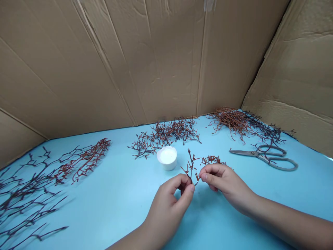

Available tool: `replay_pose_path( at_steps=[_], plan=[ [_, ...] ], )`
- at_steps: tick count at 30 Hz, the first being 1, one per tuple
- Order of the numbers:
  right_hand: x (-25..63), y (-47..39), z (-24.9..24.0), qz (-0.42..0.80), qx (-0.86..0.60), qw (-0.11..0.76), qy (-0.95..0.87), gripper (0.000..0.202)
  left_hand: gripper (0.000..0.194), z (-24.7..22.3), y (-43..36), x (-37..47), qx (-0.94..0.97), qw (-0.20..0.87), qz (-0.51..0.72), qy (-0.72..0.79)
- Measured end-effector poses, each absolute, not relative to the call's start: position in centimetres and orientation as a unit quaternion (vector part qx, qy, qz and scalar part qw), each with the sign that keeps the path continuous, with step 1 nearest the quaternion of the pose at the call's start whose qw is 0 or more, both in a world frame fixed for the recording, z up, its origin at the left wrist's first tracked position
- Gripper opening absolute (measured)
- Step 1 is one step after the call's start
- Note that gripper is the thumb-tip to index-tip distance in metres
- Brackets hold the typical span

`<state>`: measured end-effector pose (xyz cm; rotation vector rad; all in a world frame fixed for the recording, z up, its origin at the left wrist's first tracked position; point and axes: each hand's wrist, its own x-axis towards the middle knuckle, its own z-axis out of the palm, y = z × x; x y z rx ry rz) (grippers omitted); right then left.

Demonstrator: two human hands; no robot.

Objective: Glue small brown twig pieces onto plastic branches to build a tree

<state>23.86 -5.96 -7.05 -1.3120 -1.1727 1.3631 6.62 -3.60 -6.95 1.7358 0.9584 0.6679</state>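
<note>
Between thumb and fingers, my left hand (173, 203) pinches the lower part of a small dark twig (191, 165) that stands roughly upright. Reddish-brown offshoots stick out from the twig's sides. Close by on the right, my right hand (221, 180) is closed in a pinch at a small reddish-brown sprig piece (197, 177) beside the twig. Whether that piece touches the twig I cannot tell. Just behind my hands stands a small white cup (167, 158) with white contents. A little pile of short reddish-brown pieces (213, 159) lies behind my right hand, partly hidden by it.
Scissors (264, 156) lie at the right on the blue tabletop (117, 187). Branched twigs (169, 132) are heaped at the back, with thin reddish stems (231, 121) to their right. Long dark branches (31, 194) and reddish sprigs (88, 158) spread at left. Cardboard walls (161, 62) enclose the table.
</note>
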Motion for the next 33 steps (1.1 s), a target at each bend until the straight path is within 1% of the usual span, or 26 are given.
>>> replay_pose_path(
  at_steps=[9,21,33],
  plan=[
    [23.92,-5.83,-7.02,0.549,-0.517,0.444,-0.484,0.025,0.016,-6.85,-3.59,6.60,0.722,0.495,0.268,0.401],
    [23.66,-5.99,-6.72,0.529,-0.522,0.439,-0.505,0.021,0.016,-6.96,-3.52,6.57,0.724,0.491,0.272,0.401],
    [23.74,-6.19,-7.27,0.500,-0.514,0.456,-0.527,0.015,0.016,-6.97,-3.61,6.44,0.721,0.486,0.276,0.410]
  ],
)
